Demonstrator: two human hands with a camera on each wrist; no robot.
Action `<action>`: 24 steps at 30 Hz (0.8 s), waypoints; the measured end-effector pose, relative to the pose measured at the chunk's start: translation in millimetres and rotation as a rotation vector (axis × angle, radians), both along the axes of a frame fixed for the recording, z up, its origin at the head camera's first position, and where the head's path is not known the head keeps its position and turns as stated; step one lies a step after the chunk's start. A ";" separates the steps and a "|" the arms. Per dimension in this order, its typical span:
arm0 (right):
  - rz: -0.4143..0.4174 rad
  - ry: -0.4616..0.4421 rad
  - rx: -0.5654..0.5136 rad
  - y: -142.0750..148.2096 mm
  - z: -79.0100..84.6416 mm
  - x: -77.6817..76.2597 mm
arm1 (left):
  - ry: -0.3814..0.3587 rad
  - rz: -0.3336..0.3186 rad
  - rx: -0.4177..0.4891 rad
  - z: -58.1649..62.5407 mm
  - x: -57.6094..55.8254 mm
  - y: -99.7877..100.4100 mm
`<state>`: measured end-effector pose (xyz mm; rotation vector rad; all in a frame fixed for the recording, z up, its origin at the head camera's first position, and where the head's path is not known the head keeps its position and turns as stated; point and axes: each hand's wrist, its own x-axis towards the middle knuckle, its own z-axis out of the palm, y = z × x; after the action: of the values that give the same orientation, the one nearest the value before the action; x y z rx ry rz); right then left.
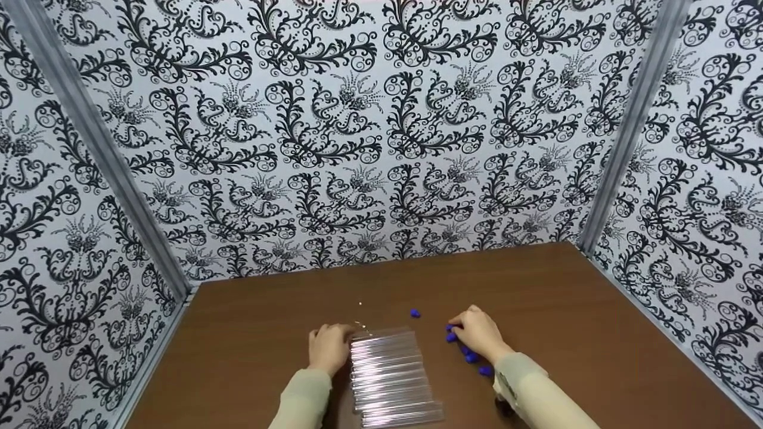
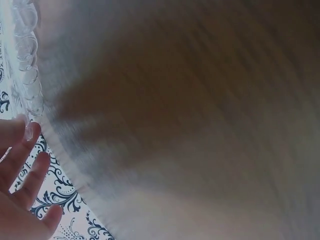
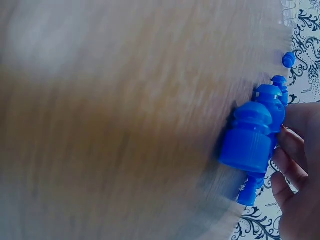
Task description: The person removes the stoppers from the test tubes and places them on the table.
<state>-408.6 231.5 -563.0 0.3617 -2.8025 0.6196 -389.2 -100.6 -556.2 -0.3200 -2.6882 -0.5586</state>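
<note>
Clear test tubes [image 1: 390, 369] lie side by side in a row on the brown table [image 1: 250, 357]. At the far left end of the row, my left hand [image 1: 329, 348] pinches the end of the last tube [image 2: 29, 131] between thumb and forefinger; its other fingers spread loosely. Rounded tube ends [image 2: 31, 75] line up beyond it in the left wrist view. My right hand [image 1: 478, 333] is at a line of ribbed blue stoppers [image 3: 247, 142], its curled fingertips pinching one [image 1: 450, 328] at the far end. Nearer stoppers partly hide those fingertips in the right wrist view.
A single blue stopper [image 1: 415, 313] lies apart, between the tubes and the right hand. Another stopper [image 1: 485, 370] is near the right sleeve. Small shiny specks [image 1: 360, 304] dot the table behind the tubes. Patterned black-and-white walls [image 1: 357, 149] enclose the back and sides.
</note>
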 end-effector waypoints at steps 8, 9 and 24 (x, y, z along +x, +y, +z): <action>-0.007 0.022 -0.007 0.0 -2.2 0.8 | -0.032 0.031 0.038 -2.8 0.7 -1.8; 0.000 0.030 -0.004 -0.7 -2.1 0.6 | -0.031 0.034 0.035 -2.9 1.0 -2.7; 0.050 0.055 -0.063 -10.5 1.0 -1.3 | -0.014 0.038 0.023 -3.9 7.2 -17.6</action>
<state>-409.9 221.0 -562.0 0.4316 -2.7220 0.6957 -382.0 -118.1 -560.1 -0.2589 -2.6935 -0.5820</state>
